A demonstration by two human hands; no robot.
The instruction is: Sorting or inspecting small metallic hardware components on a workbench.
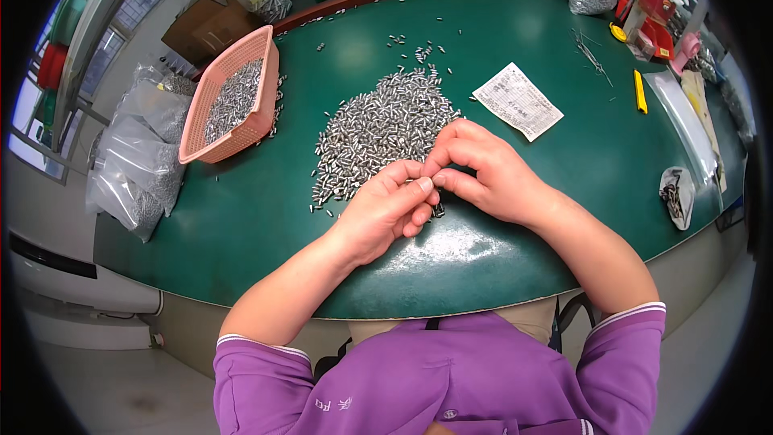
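A heap of small silvery metal pins (378,125) lies in the middle of the green table. At its near right edge my two hands meet, fingertips touching. My left hand (390,201) is closed, thumb pressed against the curled fingers. My right hand (483,173) pinches with thumb and forefinger right beside the left thumb. Whatever sits between the fingertips is too small or too hidden to make out. A few dark pins show just under the fingers.
Left of the heap stands a pink plastic basket (266,105) of similar pins, beside filled clear bags (137,165). A printed paper slip (518,101) lies right of the heap. Farther right are thin metal wires (592,58), a yellow cutter (640,92) and a small bag (677,197) of dark parts.
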